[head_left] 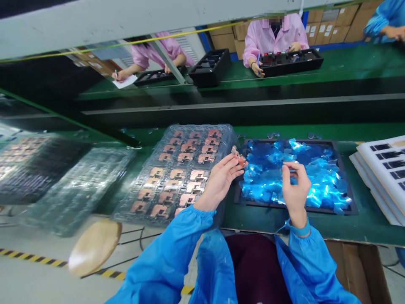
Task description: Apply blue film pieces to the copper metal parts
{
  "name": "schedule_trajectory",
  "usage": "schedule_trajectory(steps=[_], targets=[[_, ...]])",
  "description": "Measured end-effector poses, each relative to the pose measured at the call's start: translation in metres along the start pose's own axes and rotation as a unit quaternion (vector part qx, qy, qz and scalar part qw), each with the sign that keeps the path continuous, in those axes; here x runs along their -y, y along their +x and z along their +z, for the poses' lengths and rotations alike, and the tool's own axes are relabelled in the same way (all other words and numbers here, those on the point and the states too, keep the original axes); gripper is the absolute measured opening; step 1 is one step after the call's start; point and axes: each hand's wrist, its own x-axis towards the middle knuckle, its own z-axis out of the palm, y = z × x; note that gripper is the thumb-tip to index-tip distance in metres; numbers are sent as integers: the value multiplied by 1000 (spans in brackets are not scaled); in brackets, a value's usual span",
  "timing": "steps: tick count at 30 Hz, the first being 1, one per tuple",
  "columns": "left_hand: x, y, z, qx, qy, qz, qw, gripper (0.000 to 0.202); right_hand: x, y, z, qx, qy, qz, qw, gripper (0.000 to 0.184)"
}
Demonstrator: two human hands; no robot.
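My left hand (pixel 224 176) is closed on a small copper-coloured part (pixel 239 158), held between thumb and fingers. It hovers at the right edge of a clear plastic tray (pixel 147 174) whose pockets hold rows of similar copper-coloured parts (pixel 196 175). Over a dark shallow tray (pixel 352 202) heaped with shiny blue film pieces (pixel 265 183), my right hand (pixel 295 185) has thumb and forefinger pinched together. Whatever lies between those fingertips, if anything, is too small to make out.
Stacked clear trays (pixel 85 185) stand to the left. White foam sheets (pixel 379 181) with black parts lie at the right. A round wooden stool (pixel 95 247) is below the bench. Across the bench, people in pink handle black boxes (pixel 291 62). A shelf beam (pixel 126 25) crosses overhead.
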Motion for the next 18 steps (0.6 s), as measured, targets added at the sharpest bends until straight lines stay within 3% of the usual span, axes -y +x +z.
schedule_trajectory(steps=[2, 6, 10, 14, 18], targets=[[-1, -1, 1, -5, 1, 7, 1000, 25, -11, 6, 3, 17, -59, 17, 998, 32], [3, -3, 7, 29, 14, -6, 999, 22, -21, 10, 14, 68, -148, -15, 987, 48], [12, -9, 12, 77, 56, -13, 995, 39, -2, -1, 28, 150, -39, -36, 987, 44], [14, -17, 14, 104, 97, 26, 989, 41, 19, -10, 35, 204, 73, 33, 976, 27], [-19, -7, -7, 91, 209, 116, 967, 30, 19, -12, 26, 235, 101, 37, 966, 36]])
